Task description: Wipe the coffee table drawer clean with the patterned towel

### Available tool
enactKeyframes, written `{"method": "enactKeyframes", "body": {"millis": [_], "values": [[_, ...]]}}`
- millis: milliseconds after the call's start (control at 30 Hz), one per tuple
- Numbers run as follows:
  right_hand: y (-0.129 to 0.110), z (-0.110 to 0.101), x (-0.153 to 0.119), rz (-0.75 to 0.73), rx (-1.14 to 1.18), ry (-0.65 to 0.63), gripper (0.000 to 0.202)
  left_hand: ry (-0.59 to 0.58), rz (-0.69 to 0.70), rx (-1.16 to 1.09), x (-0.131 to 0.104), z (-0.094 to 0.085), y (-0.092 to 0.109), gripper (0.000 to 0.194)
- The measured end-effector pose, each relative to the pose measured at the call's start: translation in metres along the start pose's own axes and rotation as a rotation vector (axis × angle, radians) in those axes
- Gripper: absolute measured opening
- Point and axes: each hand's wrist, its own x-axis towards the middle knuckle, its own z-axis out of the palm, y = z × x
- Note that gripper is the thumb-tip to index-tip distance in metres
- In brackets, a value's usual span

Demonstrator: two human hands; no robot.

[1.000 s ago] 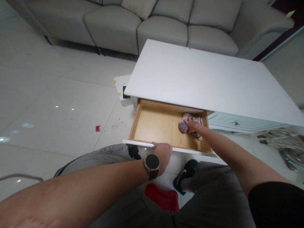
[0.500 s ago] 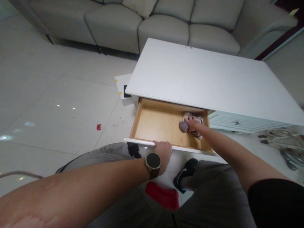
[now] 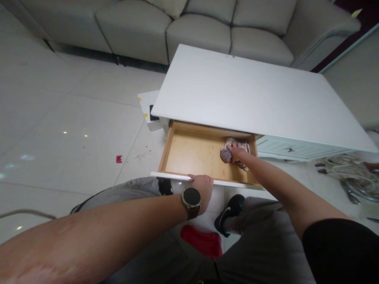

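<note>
A pulled-out wooden drawer (image 3: 195, 148) juts from the white coffee table (image 3: 251, 86). My left hand (image 3: 203, 187), with a watch on the wrist, is wrapped over the top edge of the drawer's white front. Inside the drawer, at its right end, my right hand (image 3: 237, 152) presses on a crumpled cloth (image 3: 226, 156), brownish-purple and white, bunched against the wooden bottom. The fingers are curled into the cloth, and part of it is hidden under the palm.
A grey sofa (image 3: 198, 35) runs behind the table. At the table's left stands a white box (image 3: 154, 124) with a dark item on it. A red plastic object (image 3: 203, 242) lies between my feet. Cables (image 3: 346, 169) are coiled on the floor at right; a red scrap (image 3: 119, 159) lies left.
The whole view has shifted slightly, so the table and drawer sit a little further left. Both hands keep their places on the drawer front and the cloth.
</note>
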Motion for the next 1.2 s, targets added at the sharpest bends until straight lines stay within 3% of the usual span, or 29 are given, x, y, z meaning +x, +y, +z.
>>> {"method": "enactKeyframes", "body": {"millis": [300,667,1200], "values": [[0.0,-0.002,0.0,0.002,-0.002,0.005,0.126,0.021,-0.012,-0.028,0.002,0.005,0.0,0.046],[-0.002,-0.004,-0.004,0.004,0.014,0.002,0.126,0.011,0.005,-0.024,-0.001,-0.003,-0.001,0.044],[0.003,0.005,0.007,0.007,0.019,0.003,0.131,0.001,0.003,-0.02,-0.001,-0.002,-0.001,0.041]]}}
